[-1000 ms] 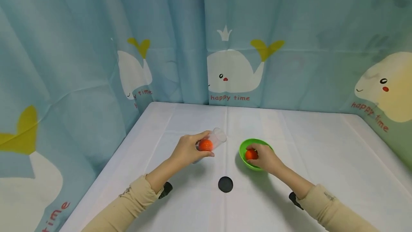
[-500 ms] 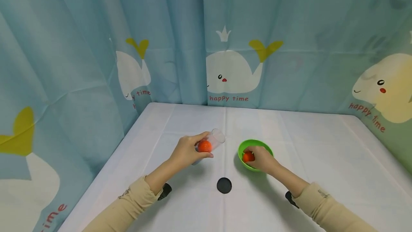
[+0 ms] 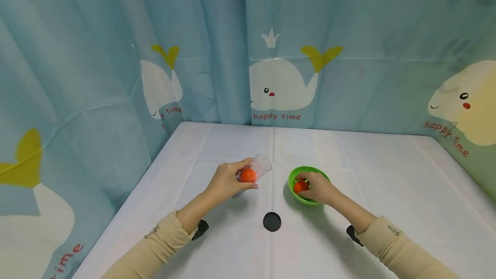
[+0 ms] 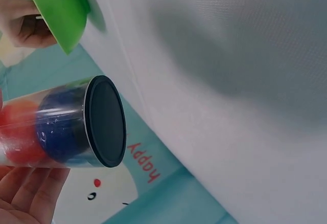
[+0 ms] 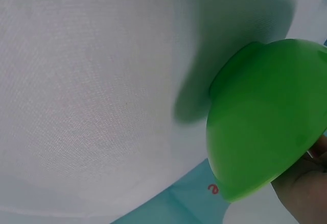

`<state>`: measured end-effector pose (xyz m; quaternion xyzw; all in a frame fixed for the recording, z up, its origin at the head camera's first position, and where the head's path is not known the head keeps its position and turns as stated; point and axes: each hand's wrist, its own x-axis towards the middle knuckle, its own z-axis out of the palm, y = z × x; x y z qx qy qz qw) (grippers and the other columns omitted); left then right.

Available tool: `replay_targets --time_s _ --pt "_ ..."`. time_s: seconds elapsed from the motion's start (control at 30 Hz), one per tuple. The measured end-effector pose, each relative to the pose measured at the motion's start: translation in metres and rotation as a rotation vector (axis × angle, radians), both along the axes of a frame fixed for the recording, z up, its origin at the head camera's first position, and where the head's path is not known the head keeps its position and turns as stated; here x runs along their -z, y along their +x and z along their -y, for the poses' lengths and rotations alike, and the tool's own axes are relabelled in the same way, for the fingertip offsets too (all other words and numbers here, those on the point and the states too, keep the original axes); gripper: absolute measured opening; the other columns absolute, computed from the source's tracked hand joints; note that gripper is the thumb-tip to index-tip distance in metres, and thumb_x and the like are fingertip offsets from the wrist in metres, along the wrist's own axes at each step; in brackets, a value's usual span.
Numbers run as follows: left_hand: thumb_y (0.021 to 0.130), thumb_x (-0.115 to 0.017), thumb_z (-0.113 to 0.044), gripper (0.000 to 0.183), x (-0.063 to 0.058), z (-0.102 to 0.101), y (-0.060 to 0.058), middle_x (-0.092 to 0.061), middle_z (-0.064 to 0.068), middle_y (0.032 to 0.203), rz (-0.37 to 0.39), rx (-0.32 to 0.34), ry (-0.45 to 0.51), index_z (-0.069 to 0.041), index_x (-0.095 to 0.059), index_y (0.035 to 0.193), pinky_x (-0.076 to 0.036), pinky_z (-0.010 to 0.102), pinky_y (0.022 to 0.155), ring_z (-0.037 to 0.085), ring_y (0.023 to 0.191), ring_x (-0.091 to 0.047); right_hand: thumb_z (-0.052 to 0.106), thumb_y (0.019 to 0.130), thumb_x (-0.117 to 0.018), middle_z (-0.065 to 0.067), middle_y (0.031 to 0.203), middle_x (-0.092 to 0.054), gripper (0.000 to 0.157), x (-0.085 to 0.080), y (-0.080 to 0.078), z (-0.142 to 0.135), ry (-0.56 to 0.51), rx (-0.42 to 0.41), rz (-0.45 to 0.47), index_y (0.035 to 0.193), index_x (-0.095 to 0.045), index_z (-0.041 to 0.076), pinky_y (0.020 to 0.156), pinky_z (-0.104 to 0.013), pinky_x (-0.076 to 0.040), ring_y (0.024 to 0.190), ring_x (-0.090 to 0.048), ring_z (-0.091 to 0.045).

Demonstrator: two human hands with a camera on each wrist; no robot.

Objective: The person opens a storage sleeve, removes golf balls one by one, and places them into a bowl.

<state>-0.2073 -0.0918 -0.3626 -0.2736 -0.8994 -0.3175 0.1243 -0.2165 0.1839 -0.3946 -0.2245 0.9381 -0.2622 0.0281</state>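
Orange ball (image 3: 300, 187) pinched by right grip (image 3: 320, 187) in green bowl (image 5: 265, 116); left grip (image 3: 224, 180) clamped round clear tube (image 3: 262, 167). Best lifted free of rim, tube steady.

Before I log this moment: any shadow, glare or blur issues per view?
Head: soft-edged shadows on the white table, hands still readable; left wrist: glare streaks on the clear tube, broad soft shadow beyond it; right wrist: dark shadow beside the green bowl, right hand dim and cut off by the frame.
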Motion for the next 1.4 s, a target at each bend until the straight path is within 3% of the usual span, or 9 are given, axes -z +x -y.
replay_targets --time_s 0.5,0.77,0.93,1.13,1.27,1.4 --pt "0.066 -0.084 -0.025 0.067 0.000 -0.002 -0.001 -0.070 0.012 0.111 -0.023 -0.004 0.009 -0.004 -0.061 0.125 -0.055 0.030 0.072 0.020 0.082 -0.066 0.002 0.079 -0.070 -0.019 0.104 -0.067 0.030 -0.008 0.001 -0.001 -0.025 0.031 0.022 0.106 -0.063 -0.007 0.079 -0.040 -0.053 0.089 -0.062 -0.029" --pt "0.068 -0.084 -0.024 0.065 -0.002 -0.004 -0.001 -0.070 0.011 0.111 -0.049 0.017 0.009 -0.005 -0.061 0.126 -0.054 0.035 0.083 0.024 0.099 -0.066 0.005 0.083 -0.068 -0.020 0.108 -0.066 0.029 -0.021 0.004 0.002 -0.056 0.047 0.033 0.109 -0.062 -0.005 0.082 -0.043 -0.053 0.093 -0.062 -0.033" --pt "0.068 -0.083 -0.023 0.066 -0.004 -0.005 -0.001 -0.070 0.010 0.110 -0.034 0.024 0.017 -0.006 -0.060 0.127 -0.053 0.035 0.086 0.023 0.101 -0.066 0.006 0.085 -0.066 -0.021 0.107 -0.065 0.027 -0.027 0.004 0.000 -0.102 0.049 0.026 0.109 -0.063 -0.005 0.081 -0.042 -0.054 0.092 -0.064 -0.032" --pt "0.069 -0.083 -0.023 0.065 -0.003 -0.007 -0.002 -0.069 0.010 0.112 -0.034 0.038 0.025 -0.007 -0.059 0.128 -0.054 0.027 0.075 0.020 0.096 -0.065 0.009 0.088 -0.063 -0.020 0.106 -0.066 0.026 -0.030 0.005 0.000 -0.194 0.067 0.032 0.109 -0.063 -0.005 0.075 -0.034 -0.055 0.087 -0.064 -0.028" --pt "0.070 -0.082 -0.023 0.066 -0.003 -0.007 -0.003 -0.068 0.009 0.113 -0.039 0.044 0.025 -0.008 -0.058 0.129 -0.051 0.021 0.070 0.018 0.091 -0.063 0.012 0.090 -0.062 -0.020 0.106 -0.066 0.027 -0.032 0.005 -0.001 -0.272 0.070 0.086 0.111 -0.063 -0.005 0.073 -0.028 -0.054 0.089 -0.063 -0.028" --pt "0.071 -0.082 -0.023 0.065 -0.004 -0.008 -0.003 -0.068 0.008 0.111 -0.047 0.044 0.019 -0.009 -0.058 0.130 -0.049 0.021 0.069 0.017 0.088 -0.061 0.015 0.092 -0.059 -0.023 0.113 -0.063 0.032 -0.033 0.004 -0.001 -0.391 0.069 0.225 0.117 -0.059 -0.006 0.076 -0.025 -0.054 0.093 -0.063 -0.029"
